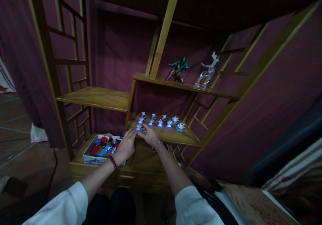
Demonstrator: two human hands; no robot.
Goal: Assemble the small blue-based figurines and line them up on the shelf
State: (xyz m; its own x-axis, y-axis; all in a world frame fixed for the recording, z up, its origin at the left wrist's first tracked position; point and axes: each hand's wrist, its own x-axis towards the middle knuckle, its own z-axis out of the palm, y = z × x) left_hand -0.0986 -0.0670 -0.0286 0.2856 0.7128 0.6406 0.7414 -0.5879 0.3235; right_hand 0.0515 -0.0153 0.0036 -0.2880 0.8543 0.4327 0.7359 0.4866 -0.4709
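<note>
While both hands meet near the centre of the frame, the right hand [150,136] has its thumb and forefinger narrowly parted at a small toy [139,128], which stands at the shelf's [176,137] front left corner. The left hand [126,146] reaches just beside it, fingers close together; whether either hand grips, one cannot tell. Other toys [160,123] stand behind and rightward. A filled box [92,159] is at lower left.

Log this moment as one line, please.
left hand: beside purple-based figurine | right hand: at same figurine | figurine: upright on shelf, left end | open box: lower left, holding more figurines
</note>
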